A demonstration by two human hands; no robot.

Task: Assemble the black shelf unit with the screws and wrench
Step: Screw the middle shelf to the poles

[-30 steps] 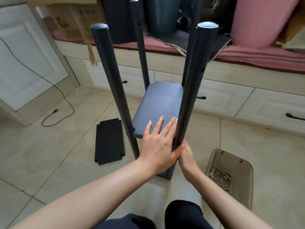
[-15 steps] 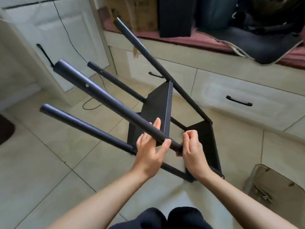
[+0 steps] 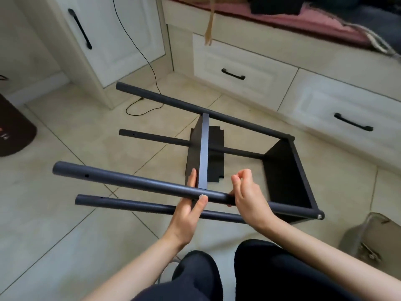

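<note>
My left hand point(image 3: 188, 210) cups the nearest post point(image 3: 138, 185) from below, thumb pressed to it right by a screw head point(image 3: 202, 195), fingers reaching up along the middle shelf panel point(image 3: 204, 152). My right hand point(image 3: 249, 197) lies over the same post a little further along; its grip is loose, fingers curled above the tube and pinching nothing I can make out.

A second ago the black shelf unit point(image 3: 284, 170) stood upright in front of me; I have now tipped it onto its side, so the four posts run nearly level, pointing to my left, above the tiled floor point(image 3: 65, 246). I cannot tell whether its far end touches the floor.

That turn brings the side holes, and the bolt at the post's foot point(image 3: 319, 216), within reach, so I judge the next job is fixing a panel. A spare shelf panel point(image 3: 216, 155) lies flat on the floor beneath the frame. The tray of screws point(image 3: 366, 240) sits by my right knee, well apart from both hands.
</note>
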